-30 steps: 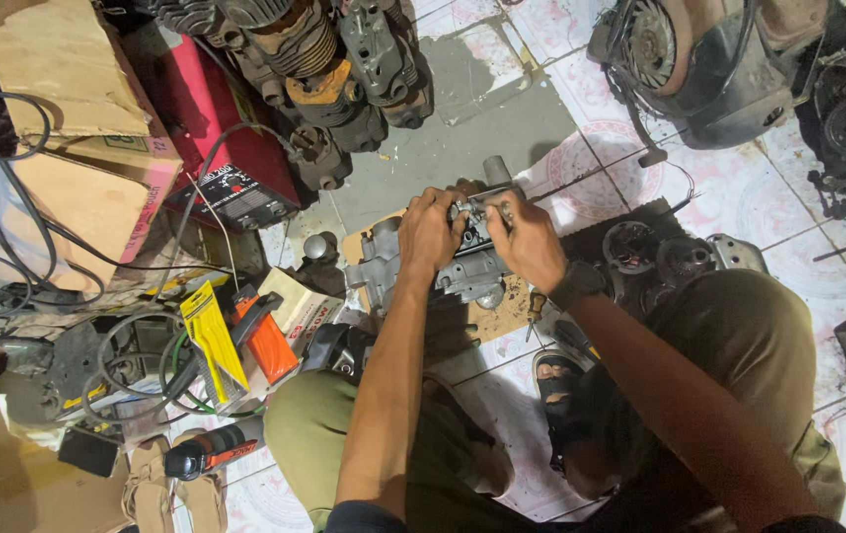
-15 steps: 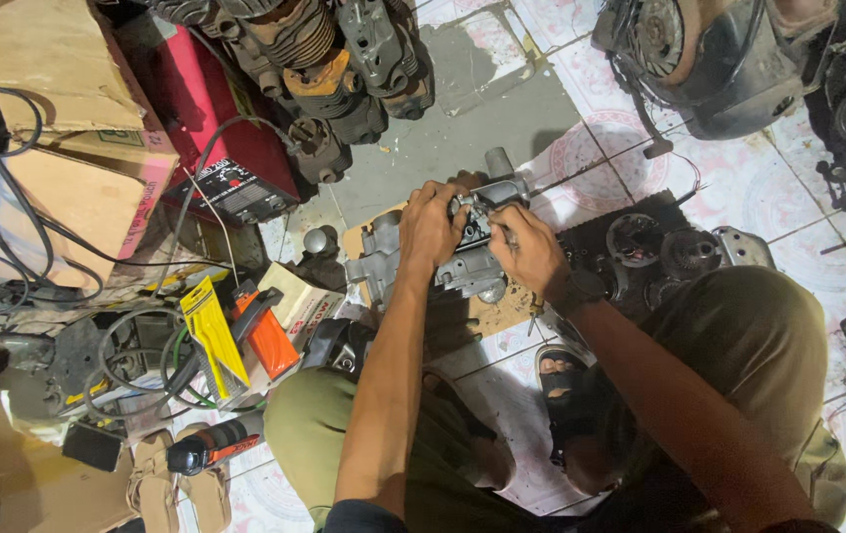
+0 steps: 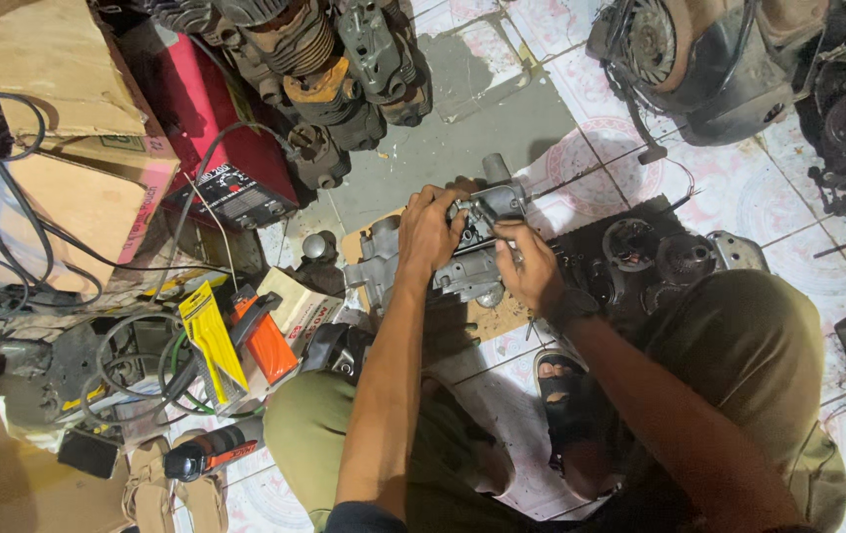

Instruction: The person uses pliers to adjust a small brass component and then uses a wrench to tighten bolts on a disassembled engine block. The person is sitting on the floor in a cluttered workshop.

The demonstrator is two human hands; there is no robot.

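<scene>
A grey metal engine part [image 3: 462, 271] rests on a piece of cardboard [image 3: 487, 318] on the tiled floor between my knees. My left hand [image 3: 430, 232] grips its upper left side, fingers curled over the top. My right hand [image 3: 534, 268] is closed against the right side of the part, with its fingertips pinched on a small piece near the top; what they pinch is too small to tell. A grey cylindrical stub [image 3: 495, 168] sticks up behind the part.
A red machine [image 3: 211, 148] and an engine block [image 3: 334, 69] lie at the back left, a dark engine [image 3: 709, 59] at back right. Black gear parts [image 3: 655, 252] sit right of my hand. Cardboard boxes [image 3: 58, 118], cables, yellow and orange packs [image 3: 235, 341] crowd the left.
My right hand has slid down and to the right along the part. My left hand keeps its grip; the view has shifted slightly.
</scene>
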